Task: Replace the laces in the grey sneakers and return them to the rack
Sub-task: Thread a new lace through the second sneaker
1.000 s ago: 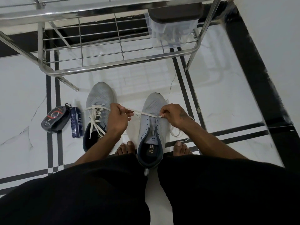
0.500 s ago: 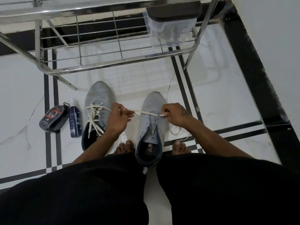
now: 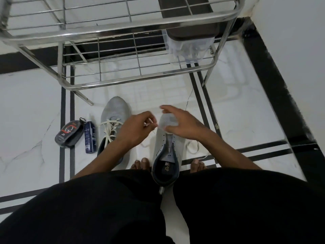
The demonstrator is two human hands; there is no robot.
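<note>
Two grey sneakers stand on the white floor in front of my knees. The left sneaker [image 3: 115, 111] carries a white lace in its eyelets. On the right sneaker [image 3: 167, 148] the eyelets near the tongue are bare, and a loose white lace [image 3: 193, 147] trails on the floor to its right. My left hand [image 3: 135, 132] pinches a lace end between the two shoes. My right hand [image 3: 182, 124] reaches over the right sneaker's toe, which sits between its thumb and fingers; this hand is blurred.
A steel shoe rack [image 3: 140, 80] stands just beyond the shoes, with a clear dark-lidded container [image 3: 190, 50] on its lower shelf. A shoe-polish sponge [image 3: 70, 134] and a dark spray can [image 3: 90, 138] lie left of the sneakers. My bare toes [image 3: 142, 162] flank the right shoe.
My right hand has let go of the taut lace and moved forward onto the right sneaker's toe. The lace no longer stretches between my hands. My view has shifted closer to the rack.
</note>
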